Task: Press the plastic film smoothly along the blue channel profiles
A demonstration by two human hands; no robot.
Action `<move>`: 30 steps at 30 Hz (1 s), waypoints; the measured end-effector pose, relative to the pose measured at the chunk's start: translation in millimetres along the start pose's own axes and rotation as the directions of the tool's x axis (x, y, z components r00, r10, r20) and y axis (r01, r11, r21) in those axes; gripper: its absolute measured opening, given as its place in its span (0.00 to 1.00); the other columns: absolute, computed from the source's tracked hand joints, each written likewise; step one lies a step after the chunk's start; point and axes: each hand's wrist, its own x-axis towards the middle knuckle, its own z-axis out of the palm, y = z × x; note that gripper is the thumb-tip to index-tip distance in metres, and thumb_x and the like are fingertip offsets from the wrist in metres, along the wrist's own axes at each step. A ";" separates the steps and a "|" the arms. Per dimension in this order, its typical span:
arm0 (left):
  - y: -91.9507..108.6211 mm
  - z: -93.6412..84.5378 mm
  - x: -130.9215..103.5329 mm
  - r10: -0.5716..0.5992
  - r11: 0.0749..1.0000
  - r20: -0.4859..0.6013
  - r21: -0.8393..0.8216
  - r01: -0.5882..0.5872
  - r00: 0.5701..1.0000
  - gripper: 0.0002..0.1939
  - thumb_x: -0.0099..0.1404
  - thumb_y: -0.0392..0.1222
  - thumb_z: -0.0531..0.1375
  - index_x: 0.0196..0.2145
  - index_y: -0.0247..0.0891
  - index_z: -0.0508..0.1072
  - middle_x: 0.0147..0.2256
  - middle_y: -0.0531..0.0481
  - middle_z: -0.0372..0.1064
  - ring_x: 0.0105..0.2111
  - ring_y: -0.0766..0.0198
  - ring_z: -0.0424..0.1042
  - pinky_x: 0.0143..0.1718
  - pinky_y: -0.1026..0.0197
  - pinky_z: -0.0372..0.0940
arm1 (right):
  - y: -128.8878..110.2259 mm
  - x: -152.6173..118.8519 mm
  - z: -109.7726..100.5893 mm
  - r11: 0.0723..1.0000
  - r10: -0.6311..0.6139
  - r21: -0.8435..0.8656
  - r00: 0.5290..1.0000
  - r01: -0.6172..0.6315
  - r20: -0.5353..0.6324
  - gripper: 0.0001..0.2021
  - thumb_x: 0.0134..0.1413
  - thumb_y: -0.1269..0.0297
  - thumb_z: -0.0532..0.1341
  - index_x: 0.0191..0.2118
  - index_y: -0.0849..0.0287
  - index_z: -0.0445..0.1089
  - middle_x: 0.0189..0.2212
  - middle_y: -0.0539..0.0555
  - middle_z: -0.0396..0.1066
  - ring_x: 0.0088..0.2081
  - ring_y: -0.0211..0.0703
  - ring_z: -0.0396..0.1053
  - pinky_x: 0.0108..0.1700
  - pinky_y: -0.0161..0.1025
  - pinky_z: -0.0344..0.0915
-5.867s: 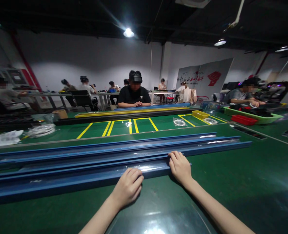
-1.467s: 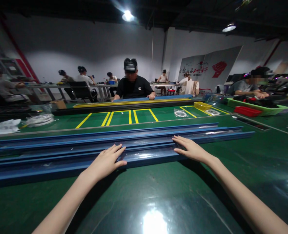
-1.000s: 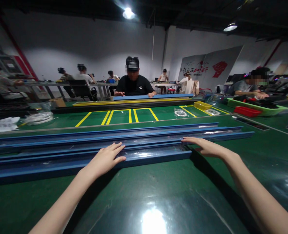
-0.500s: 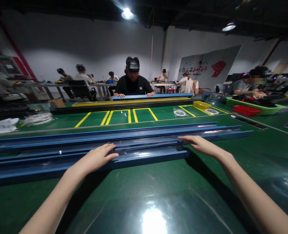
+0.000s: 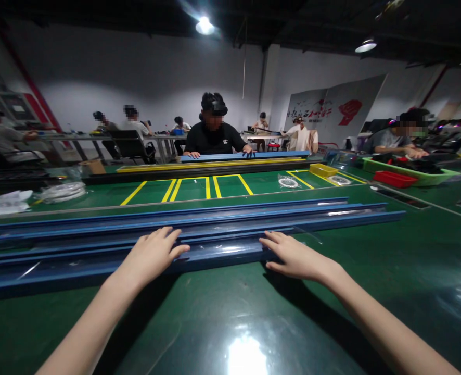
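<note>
Several long blue channel-shaped profiles (image 5: 230, 214) lie side by side across the green table, with shiny clear film in their troughs. My left hand (image 5: 154, 252) rests over the nearest blue profile (image 5: 74, 271), fingers stretched and thumb apart. Farther right, near that profile's right end, my right hand (image 5: 289, 254) reaches over it with its fingers spread. The right thumb is on the near side, and the fingertips lie over the trough. Thin clear film (image 5: 310, 234) sticks out past the right hand. Whether the fingertips press on the profile, I cannot tell.
Across the table a person (image 5: 217, 130) has both hands on another blue profile (image 5: 246, 156), behind yellow and black lengths. Coiled white cable (image 5: 62, 191) lies left. A yellow tray (image 5: 323, 169), a red tray (image 5: 395, 178) and a green bin (image 5: 437, 178) stand right.
My right hand has moved left and nearer, from the far side of the nearest profile's end onto that profile. My left hand has shifted slightly left. The person opposite has lifted some fingers.
</note>
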 end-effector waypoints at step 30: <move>73.4 50.1 -4.9 0.328 0.931 -0.344 -0.041 -0.363 0.880 0.22 0.62 0.49 0.46 0.52 0.41 0.58 0.53 0.46 0.55 0.54 0.56 0.52 0.52 0.50 0.49 | -29.3 21.0 52.4 1.000 0.004 -0.008 0.897 -0.009 -0.441 0.26 0.53 0.54 0.48 0.54 0.65 0.56 0.54 0.64 0.53 0.56 0.51 0.47 0.53 0.50 0.48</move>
